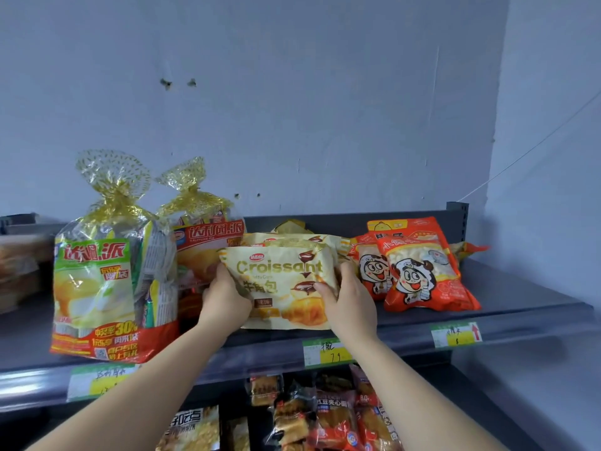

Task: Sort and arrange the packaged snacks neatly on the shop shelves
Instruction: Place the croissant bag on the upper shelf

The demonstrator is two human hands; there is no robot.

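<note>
Your left hand and right hand reach the croissant bag, cream with brown lettering, propped at the front of the upper shelf. Left of it stand tall pie bags; right of it lie red cartoon packs. Each hand grips one side of the bag, fingers curled round its edge.

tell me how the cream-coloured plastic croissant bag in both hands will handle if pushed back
The cream-coloured plastic croissant bag looks puffed and crinkled, so probably light and squashy under the left hand and right hand. Its glossy film would likely slide easily on the smooth grey shelf.
</note>
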